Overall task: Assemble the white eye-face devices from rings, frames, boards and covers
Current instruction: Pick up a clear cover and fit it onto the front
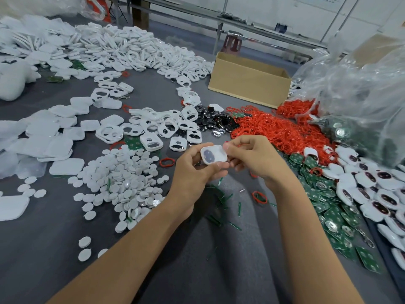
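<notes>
White device (213,155) sits between both hands, above the grey table (54,249) near its front middle; a dark oval shows through its left half. We note the left hand (192,172) gripping it from below, fingers curled under and thumb on the near edge. The right hand (254,159) pinches its right edge between thumb and forefinger. Just left lies a heap of white discs (122,181); behind it, white frames (151,128) with eye openings. Red rings (280,130) pile up behind the right hand, green boards (328,207) to its right, finished devices (372,189) beyond those. A cardboard box (247,82) stands farther back.
</notes>
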